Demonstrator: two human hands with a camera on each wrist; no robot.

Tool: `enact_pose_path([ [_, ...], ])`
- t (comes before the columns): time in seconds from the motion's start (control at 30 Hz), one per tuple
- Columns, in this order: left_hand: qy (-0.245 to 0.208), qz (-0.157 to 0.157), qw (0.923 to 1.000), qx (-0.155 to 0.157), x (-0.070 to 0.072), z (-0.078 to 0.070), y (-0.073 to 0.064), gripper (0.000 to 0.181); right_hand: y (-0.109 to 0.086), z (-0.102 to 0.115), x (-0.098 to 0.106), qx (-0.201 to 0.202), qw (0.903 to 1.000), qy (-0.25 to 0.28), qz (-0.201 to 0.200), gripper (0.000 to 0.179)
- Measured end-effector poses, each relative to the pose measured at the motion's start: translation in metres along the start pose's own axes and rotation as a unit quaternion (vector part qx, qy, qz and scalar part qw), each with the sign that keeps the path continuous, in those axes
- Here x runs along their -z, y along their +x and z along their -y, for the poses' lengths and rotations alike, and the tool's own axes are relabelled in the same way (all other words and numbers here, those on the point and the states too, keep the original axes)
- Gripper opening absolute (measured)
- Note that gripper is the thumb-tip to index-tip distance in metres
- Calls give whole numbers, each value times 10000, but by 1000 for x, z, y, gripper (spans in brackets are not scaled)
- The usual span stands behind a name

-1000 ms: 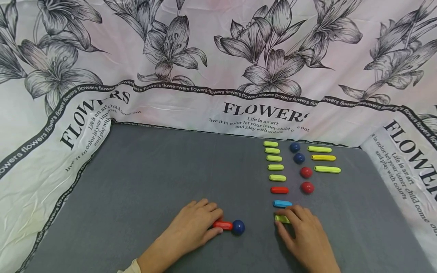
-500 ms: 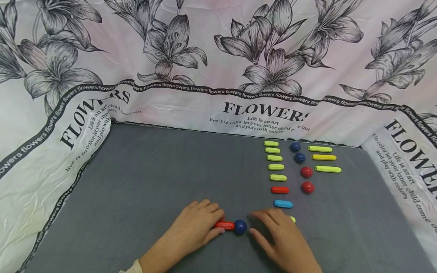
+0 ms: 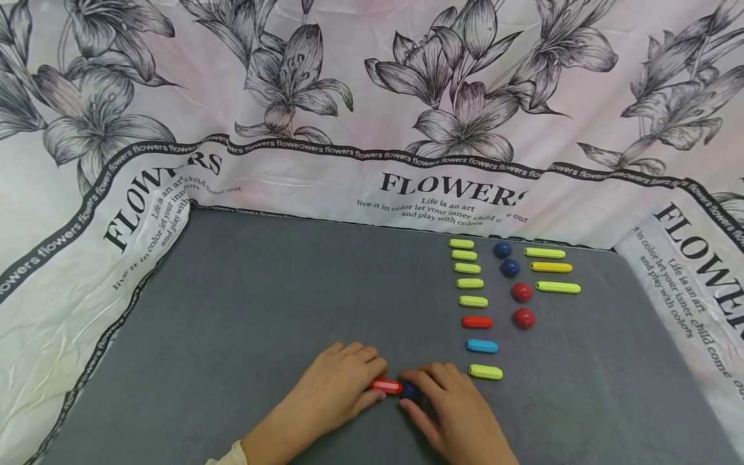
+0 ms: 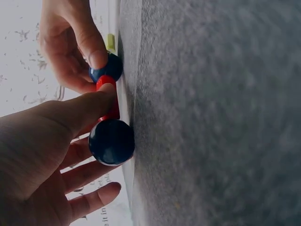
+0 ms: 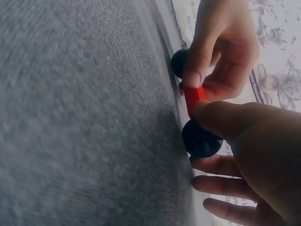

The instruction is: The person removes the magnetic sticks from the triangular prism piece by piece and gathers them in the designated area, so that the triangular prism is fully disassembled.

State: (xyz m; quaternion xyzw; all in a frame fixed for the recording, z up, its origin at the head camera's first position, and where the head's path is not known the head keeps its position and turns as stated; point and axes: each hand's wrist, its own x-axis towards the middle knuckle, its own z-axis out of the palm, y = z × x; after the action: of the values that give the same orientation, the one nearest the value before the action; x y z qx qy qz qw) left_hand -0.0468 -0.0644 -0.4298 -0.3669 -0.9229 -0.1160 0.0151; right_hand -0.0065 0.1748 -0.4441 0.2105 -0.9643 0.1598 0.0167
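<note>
My left hand (image 3: pixel 340 381) pinches a short red rod (image 3: pixel 386 386) between thumb and fingers, low over the grey table. A dark blue ball (image 3: pixel 410 392) sits on the rod's right end. My right hand (image 3: pixel 450 403) holds that ball, its thumb and fingertips around it. In the left wrist view a second blue ball (image 4: pixel 112 142) shows at the rod's other end, beside the left fingers; the left hand hides it from the head view. The right wrist view has the right thumb (image 5: pixel 211 115) where rod and ball meet.
Right of the hands, a column of short rods runs away: a yellow-green one (image 3: pixel 485 372), a blue one (image 3: pixel 482 346), a red one (image 3: pixel 476 321), then several yellow-green. Beyond stand two blue balls (image 3: pixel 510 268), two red balls (image 3: pixel 524 318) and three longer yellowish rods (image 3: pixel 551 267). Flowered cloth (image 3: pixel 290 174) borders the table.
My right hand has moved left, from the nearest yellow-green rod to the blue ball, and now grips it. That rod lies uncovered on the table. The left hand keeps its hold, shifted slightly right.
</note>
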Motion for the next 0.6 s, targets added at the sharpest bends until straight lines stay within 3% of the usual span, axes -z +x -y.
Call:
enact_pose_path([
  [0.13,38,-54,9999,-95,-2,-3,2,26,-1,0,-1,28,10000,65,1,31],
  [0.37,13,-171,9996,-216,-5,-4,3,27,-2,-2,-4,288,9985,62,-452,24],
  [0.6,-3,-20,9997,-246,-4,-6,5,25,-4,-5,-5,455,9970,-212,-587,22],
])
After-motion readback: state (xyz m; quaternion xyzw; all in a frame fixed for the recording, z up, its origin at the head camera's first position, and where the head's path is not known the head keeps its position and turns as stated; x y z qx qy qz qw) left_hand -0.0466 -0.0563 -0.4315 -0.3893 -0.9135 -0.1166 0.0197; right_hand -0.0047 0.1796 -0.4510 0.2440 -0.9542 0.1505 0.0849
